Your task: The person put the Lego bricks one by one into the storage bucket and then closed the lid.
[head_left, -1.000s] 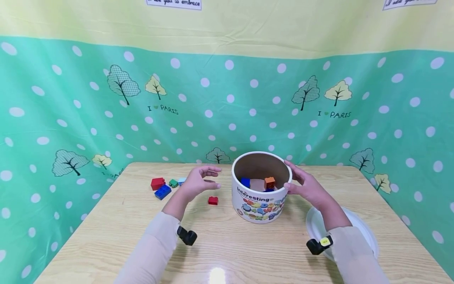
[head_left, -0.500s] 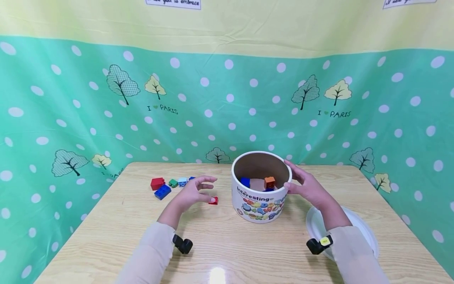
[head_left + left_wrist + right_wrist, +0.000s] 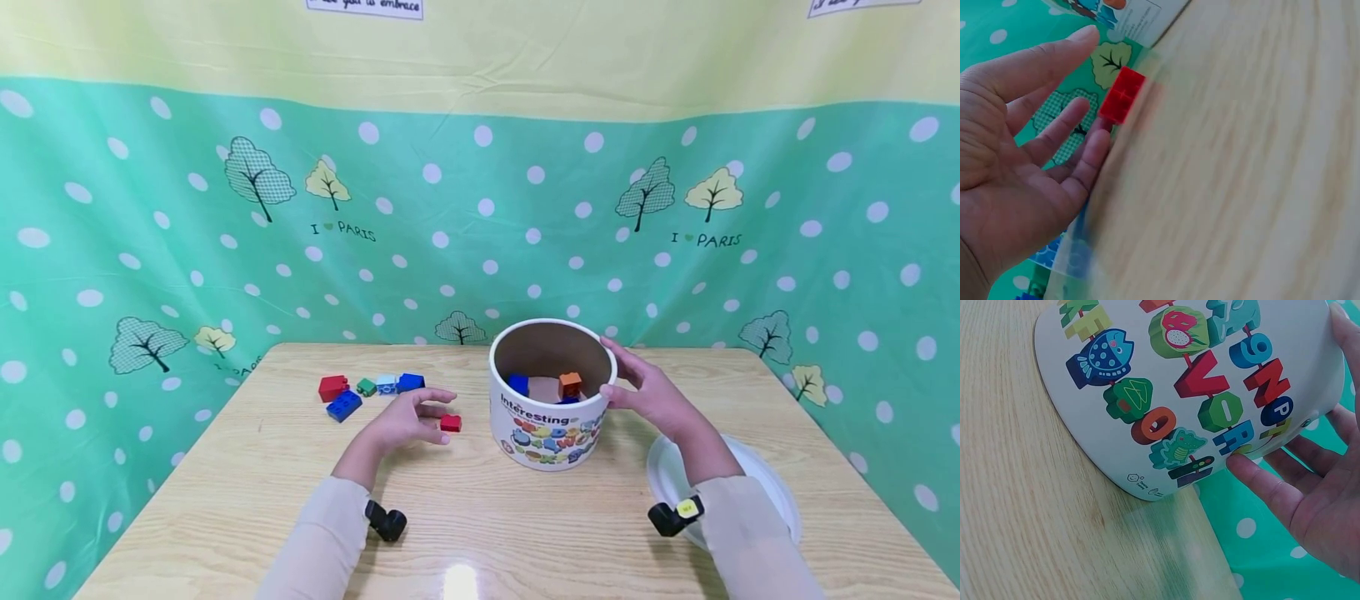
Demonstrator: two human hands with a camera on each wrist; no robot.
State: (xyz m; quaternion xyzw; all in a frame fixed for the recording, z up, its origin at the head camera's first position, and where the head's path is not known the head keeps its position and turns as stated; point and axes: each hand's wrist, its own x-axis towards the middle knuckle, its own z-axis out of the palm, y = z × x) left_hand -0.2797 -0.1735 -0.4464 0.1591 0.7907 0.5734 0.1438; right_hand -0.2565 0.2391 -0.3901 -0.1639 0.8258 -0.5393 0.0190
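My left hand [image 3: 405,418] hovers low over the table with its fingers spread and loosely bent, holding nothing. Just beyond its fingertips lies a small red building brick [image 3: 451,423]; in the left wrist view this red brick [image 3: 1122,95] is by the little finger, and contact cannot be told. My right hand [image 3: 648,396] holds the right side of a round white bucket [image 3: 551,437], thumb at the near rim and fingers around the back. Printed letters and animals cover the bucket's wall [image 3: 1204,375]. Blue, orange and pale bricks lie inside.
Left on the table [image 3: 480,525] are a red brick [image 3: 333,388], a blue brick [image 3: 344,406], a green brick [image 3: 366,387], a light blue brick [image 3: 387,384] and another blue brick [image 3: 411,382]. A white lid [image 3: 757,475] lies under the right forearm. A dotted curtain [image 3: 487,208] hangs behind.
My left hand has moved left and down toward the table, uncovering the light blue and blue bricks behind it. The red brick stays in place. My right hand and the bucket have not moved.
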